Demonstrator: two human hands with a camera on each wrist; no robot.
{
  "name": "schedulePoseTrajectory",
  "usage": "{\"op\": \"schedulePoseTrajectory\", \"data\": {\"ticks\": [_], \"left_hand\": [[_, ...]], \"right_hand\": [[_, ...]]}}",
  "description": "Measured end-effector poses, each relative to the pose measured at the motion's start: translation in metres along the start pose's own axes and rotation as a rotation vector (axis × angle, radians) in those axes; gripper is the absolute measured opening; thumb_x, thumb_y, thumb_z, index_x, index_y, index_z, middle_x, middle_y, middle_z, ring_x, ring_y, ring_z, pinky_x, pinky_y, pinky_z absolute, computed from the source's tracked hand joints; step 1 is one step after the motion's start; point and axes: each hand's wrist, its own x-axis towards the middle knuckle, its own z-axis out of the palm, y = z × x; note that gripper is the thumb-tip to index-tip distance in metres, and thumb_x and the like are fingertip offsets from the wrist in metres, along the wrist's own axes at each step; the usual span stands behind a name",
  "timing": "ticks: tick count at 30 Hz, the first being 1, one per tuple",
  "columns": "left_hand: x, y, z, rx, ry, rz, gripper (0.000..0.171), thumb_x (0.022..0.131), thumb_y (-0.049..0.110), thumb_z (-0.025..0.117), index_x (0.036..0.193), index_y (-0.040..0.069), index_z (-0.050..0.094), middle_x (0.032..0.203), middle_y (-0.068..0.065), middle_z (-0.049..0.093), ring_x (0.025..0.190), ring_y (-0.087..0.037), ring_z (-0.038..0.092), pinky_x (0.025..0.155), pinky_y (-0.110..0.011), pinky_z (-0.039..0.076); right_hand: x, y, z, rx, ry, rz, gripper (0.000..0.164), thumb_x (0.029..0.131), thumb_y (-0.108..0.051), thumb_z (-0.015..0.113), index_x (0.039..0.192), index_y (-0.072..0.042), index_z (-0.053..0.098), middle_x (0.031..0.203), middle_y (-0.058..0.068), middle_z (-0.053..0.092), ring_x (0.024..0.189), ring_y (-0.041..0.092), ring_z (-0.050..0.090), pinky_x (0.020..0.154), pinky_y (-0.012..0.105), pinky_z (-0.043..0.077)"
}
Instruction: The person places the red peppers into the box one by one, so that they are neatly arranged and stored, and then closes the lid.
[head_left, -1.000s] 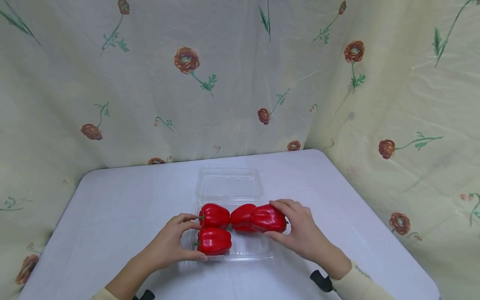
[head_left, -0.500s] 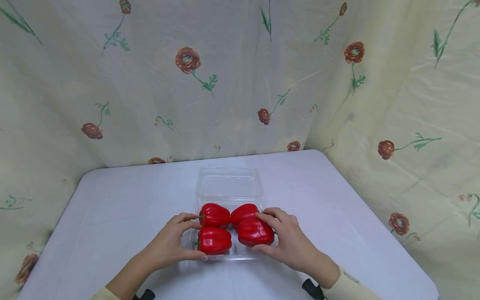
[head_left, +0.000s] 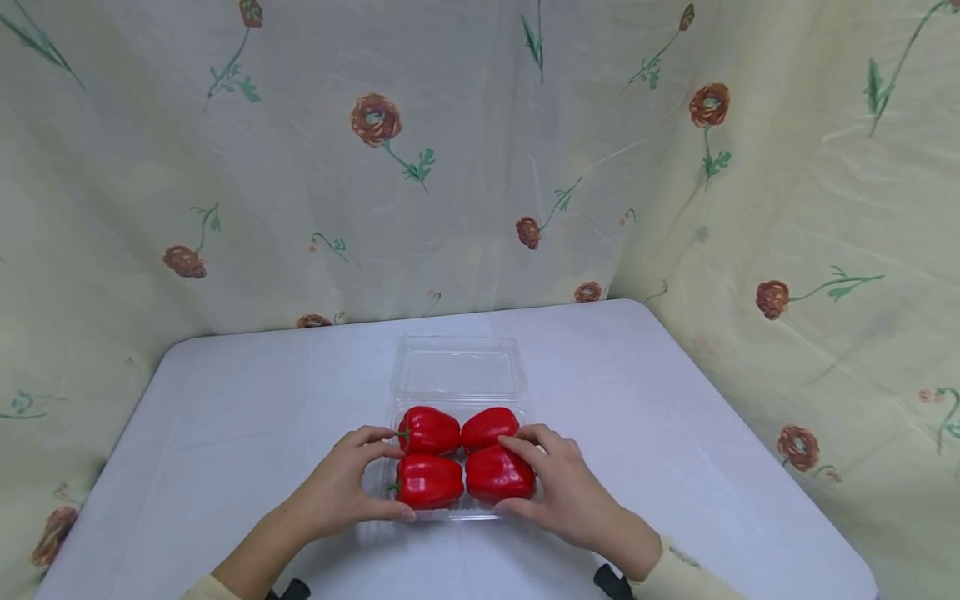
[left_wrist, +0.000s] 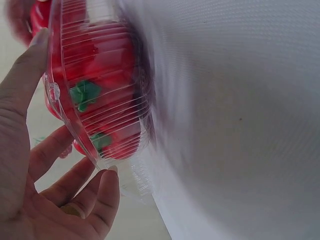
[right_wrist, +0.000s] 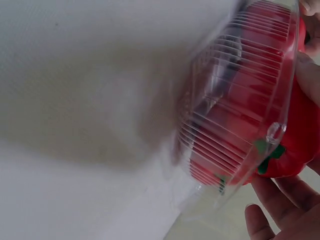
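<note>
A clear plastic clamshell container (head_left: 450, 516) lies open on the table, its lid folded to the back. My left hand (head_left: 341, 483) holds its left side, thumb at the front rim and fingers along the left edge. Red bell peppers sit inside: one back left (head_left: 429, 431), one front left (head_left: 429, 482), one back right (head_left: 489, 427). With my right hand (head_left: 566, 492) I grip another red bell pepper (head_left: 498, 473) at the front right, thumb in front and fingers behind. In the right wrist view this pepper's green stem (right_wrist: 270, 157) shows near the container's rim.
The table (head_left: 247, 417) has a white cover and rounded corners. Behind it and to the right hangs a pale curtain (head_left: 465, 208) printed with brown flowers. The container's transparent lid (head_left: 457, 371) lies flat toward the table's back edge.
My right hand has brought its pepper left and toward me, from over the back right pepper to the front right of the container. My left hand stays where it was.
</note>
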Motion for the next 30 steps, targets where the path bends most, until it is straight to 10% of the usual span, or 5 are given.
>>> {"op": "schedulePoseTrajectory", "data": {"ticks": [30], "left_hand": [[0.0,0.0,0.0,-0.027,0.007,-0.01,0.066,0.057,0.056,0.091,0.113,0.027,0.071,0.134,-0.001,0.056,0.122,-0.02,0.051,0.087,-0.047,0.056]], "right_hand": [[-0.006,0.01,0.018,0.078,0.154,-0.007,0.055,0.083,-0.046,0.078,0.129,-0.019,0.066,0.127,-0.011,0.058,0.117,0.008,0.053,0.091,0.039,0.047]]}}
